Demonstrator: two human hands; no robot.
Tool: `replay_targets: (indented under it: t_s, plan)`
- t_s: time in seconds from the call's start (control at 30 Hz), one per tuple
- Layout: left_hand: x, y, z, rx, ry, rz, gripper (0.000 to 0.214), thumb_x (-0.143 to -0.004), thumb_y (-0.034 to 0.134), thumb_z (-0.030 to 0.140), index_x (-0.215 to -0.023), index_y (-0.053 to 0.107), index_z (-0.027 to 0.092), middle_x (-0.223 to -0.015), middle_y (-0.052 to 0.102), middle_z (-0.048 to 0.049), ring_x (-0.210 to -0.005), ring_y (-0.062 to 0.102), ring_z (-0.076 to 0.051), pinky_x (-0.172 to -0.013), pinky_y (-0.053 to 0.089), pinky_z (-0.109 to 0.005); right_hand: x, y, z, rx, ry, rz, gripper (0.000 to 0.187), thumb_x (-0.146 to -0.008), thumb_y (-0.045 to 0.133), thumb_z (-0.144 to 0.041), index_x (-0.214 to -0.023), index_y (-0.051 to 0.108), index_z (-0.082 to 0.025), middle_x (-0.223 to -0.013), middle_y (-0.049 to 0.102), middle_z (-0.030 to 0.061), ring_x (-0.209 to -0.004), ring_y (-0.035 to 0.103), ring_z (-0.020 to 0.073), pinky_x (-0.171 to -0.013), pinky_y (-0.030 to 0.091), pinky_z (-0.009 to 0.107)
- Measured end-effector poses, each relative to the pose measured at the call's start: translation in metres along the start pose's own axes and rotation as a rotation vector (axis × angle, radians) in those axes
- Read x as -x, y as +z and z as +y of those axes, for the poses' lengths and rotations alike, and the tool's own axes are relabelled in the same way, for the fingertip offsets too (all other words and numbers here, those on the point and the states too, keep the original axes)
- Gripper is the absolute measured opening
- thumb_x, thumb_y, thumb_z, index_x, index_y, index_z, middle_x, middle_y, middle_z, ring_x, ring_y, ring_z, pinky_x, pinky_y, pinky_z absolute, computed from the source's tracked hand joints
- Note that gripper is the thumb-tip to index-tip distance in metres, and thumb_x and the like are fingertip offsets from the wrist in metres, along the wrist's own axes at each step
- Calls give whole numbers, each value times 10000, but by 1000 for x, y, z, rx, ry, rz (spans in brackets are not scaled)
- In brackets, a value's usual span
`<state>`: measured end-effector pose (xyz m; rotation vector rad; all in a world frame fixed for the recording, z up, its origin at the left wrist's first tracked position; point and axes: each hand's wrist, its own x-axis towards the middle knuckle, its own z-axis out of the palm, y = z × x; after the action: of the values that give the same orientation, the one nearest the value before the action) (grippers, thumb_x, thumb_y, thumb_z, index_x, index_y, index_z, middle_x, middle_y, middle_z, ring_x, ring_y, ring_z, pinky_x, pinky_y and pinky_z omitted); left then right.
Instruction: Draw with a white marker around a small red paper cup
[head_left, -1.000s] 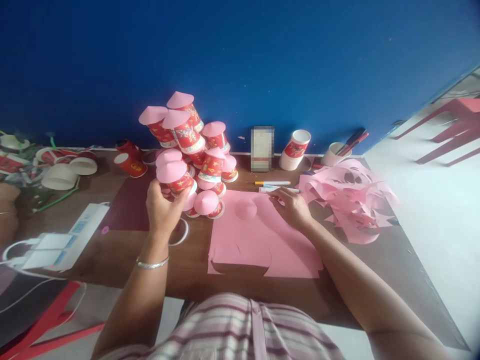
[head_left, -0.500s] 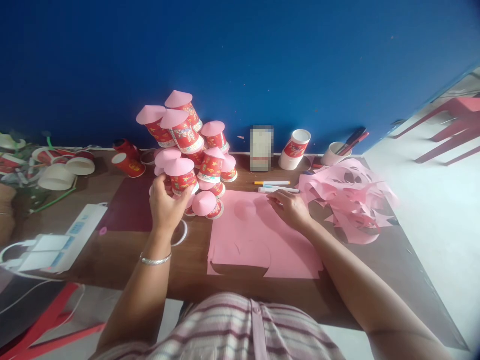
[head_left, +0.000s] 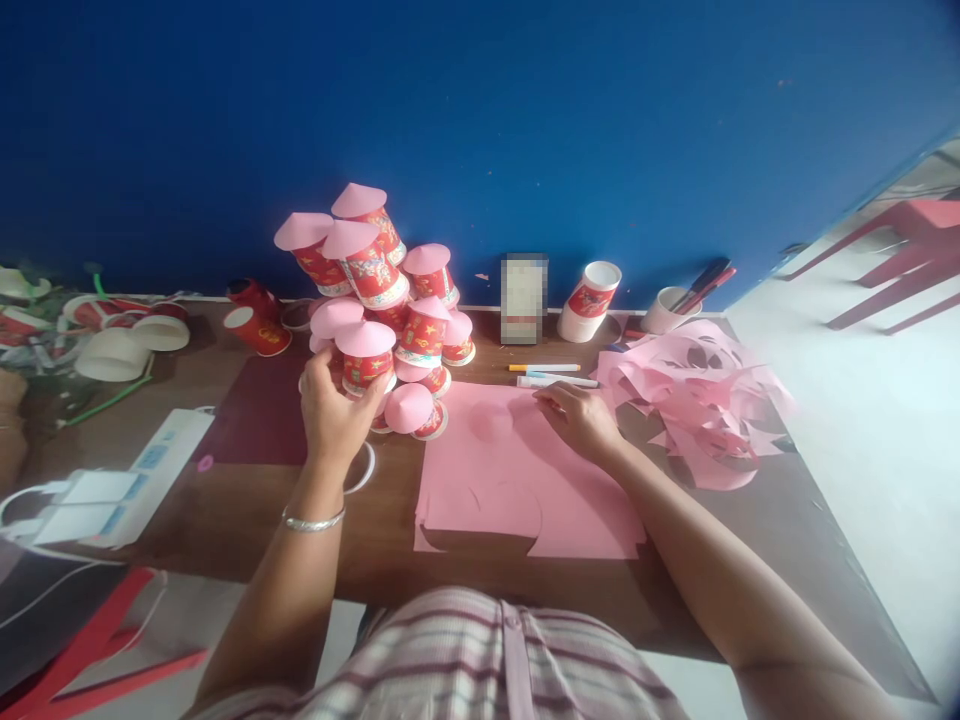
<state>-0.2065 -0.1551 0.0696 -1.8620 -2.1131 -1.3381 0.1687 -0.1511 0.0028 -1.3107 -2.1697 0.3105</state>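
My left hand point(head_left: 335, 420) is closed around a red paper cup point(head_left: 365, 374) topped with a pink paper cone, fingers on its left side and thumb on its right. Several more cone-topped red cups point(head_left: 369, 268) are stacked behind and around it. Over the upper right of a cut pink paper sheet point(head_left: 480, 475) rests my right hand point(head_left: 581, 420), fingers curled together; whatever they pinch, if anything, is hidden. Just beyond those fingertips lie a white marker point(head_left: 559, 382) and an orange-ended pen point(head_left: 544, 367). A pale cone or disc point(head_left: 493, 421) sits on the sheet.
Pink paper scraps point(head_left: 705, 400) pile up at the right, beside a pen cup point(head_left: 673, 309). White-rimmed stacked cups point(head_left: 590, 302) stand against the blue wall. A roll of tape point(head_left: 364, 468) lies near my left wrist. Farther left are a power strip point(head_left: 154, 480) and loose cups point(head_left: 112, 354).
The cone-topped cup in my left hand has shifted slightly right and down. My right hand stays in place.
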Motion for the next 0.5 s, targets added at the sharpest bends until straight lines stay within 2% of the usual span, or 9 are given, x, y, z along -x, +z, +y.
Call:
replay_targets:
  t_s: [0.13, 0.3, 0.37, 0.43, 0.47, 0.5]
  plan:
    - [4, -6, 0, 11, 68, 27, 781, -797, 842, 494, -1444, 537, 178, -1403, 662, -182, -1251, 647, -330, -1091, 549, -506, 0, -2, -1, -10, 21, 5, 200, -1041, 577, -266, -1070, 772, -236, -997, 814, 67, -804, 744, 199, -677, 537, 284]
    - [10, -17, 7, 2, 153, 103, 831, -797, 847, 517, -1474, 488, 196, -1414, 618, -193, -1301, 604, -358, -1050, 562, -518, -3, -11, -1, 18, 70, 40, 194, -1032, 588, -282, -1043, 775, -235, -971, 804, 62, -771, 718, 189, -675, 519, 280]
    - [21, -22, 19, 11, 208, 147, 759, -828, 816, 500, -1447, 483, 212, -1390, 612, -186, -1291, 612, -352, -1043, 570, -523, -5, -18, 2, 39, 107, 79, 201, -1027, 585, -291, -1039, 775, -229, -967, 796, 62, -735, 701, 178, -660, 508, 277]
    - [38, -27, 40, 42, 320, 181, 587, -873, 769, 451, -1356, 524, 225, -1272, 647, -152, -1171, 662, -327, -1007, 584, -534, -7, -27, 6, 75, 148, 132, 222, -1024, 564, -282, -1035, 778, -224, -942, 786, 59, -706, 683, 174, -645, 497, 280]
    - [48, -29, 53, 67, 403, 151, 450, -902, 744, 374, -1289, 560, 237, -1177, 665, -127, -1103, 679, -307, -968, 594, -518, -8, -32, 8, 100, 163, 157, 234, -1023, 554, -278, -1023, 780, -222, -922, 780, 59, -698, 675, 176, -644, 495, 284]
    - [59, -30, 66, 112, 506, 47, 325, -918, 728, 278, -1214, 595, 259, -1072, 678, -91, -1023, 692, -276, -919, 603, -481, -8, -37, 10, 125, 170, 171, 240, -1019, 550, -276, -1010, 783, -219, -916, 776, 62, -701, 671, 181, -646, 494, 291]
